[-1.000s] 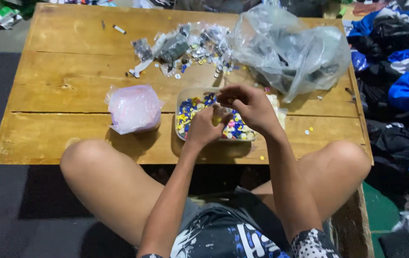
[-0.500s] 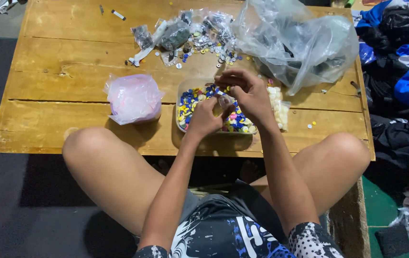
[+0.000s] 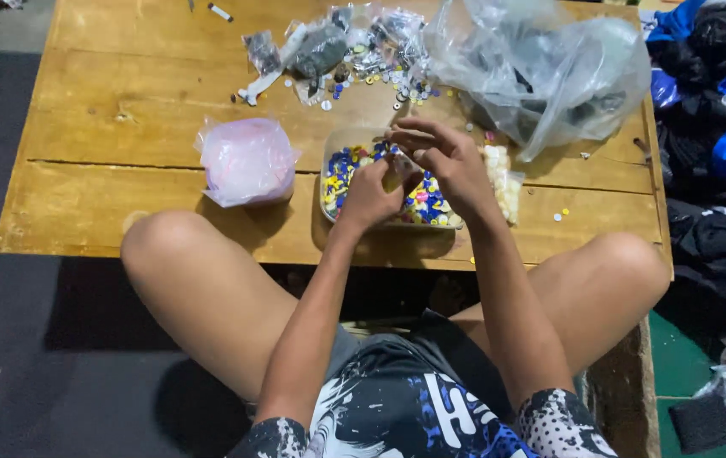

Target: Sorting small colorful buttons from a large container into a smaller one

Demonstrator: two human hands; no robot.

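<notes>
Table (image 3: 125,102): low surface of wooden planks, running under both hands and away from them; the person sits at its near edge with a knee on either side, which puts everything within arm's reach.
Large clear bag (image 3: 549,68): crumpled plastic, beyond and to the right of the right hand, mouth slumped open with dark contents (not identifiable).
Pink bag (image 3: 246,159): translucent, bunched and standing upright, well to the left of the left hand, apart from the tray.
Small packets and loose pieces (image 3: 354,51): scattered heap beyond both hands, clear packets mixed with tiny coloured bits.
Tray (image 3: 339,153): shallow clear container directly beneath both hands, judged to sit there so that anything dropped lands back inside.
Coloured pieces (image 3: 341,174): small button-like items filling the tray, mostly blue, yellow and white, some red; loosely heaped, unsorted.
White bag of pieces (image 3: 503,182): small packet of pale pellets touching the tray's right side, just right of the right hand.
Left hand (image 3: 371,193): over the tray, fingers curled and pinched toward the right hand; whether they grip a piece cannot be told.
Right hand (image 3: 443,161): arched over the tray's far part, fingers bent toward the left fingertips; any item between them is too small to see.
</notes>
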